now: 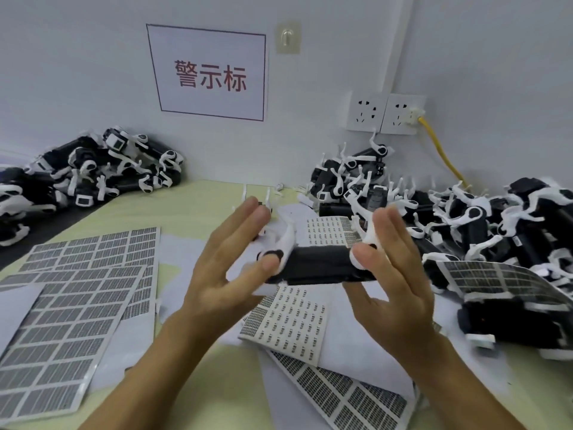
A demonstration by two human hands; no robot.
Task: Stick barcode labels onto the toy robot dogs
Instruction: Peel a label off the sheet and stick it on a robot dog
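Observation:
I hold one toy robot dog (pixel 316 265), black body with white legs, above the table between both hands. My left hand (pixel 223 274) pinches its left end, thumb on a white hip joint and straight fingers behind the legs. My right hand (pixel 393 280) pinches the right end the same way. Sheets of barcode labels lie below: a large stack at the left (pixel 71 330), one under the dog (pixel 288 318), one at the bottom (pixel 347 395). I cannot see a loose label on either hand.
Piles of robot dogs lie at the back left (pixel 102 169) and along the right (pixel 465 218). A curled label sheet (pixel 496 277) rests on the right pile. The wall behind has a sign (pixel 210 76), sockets (pixel 384 113) and a yellow cable (pixel 440 150).

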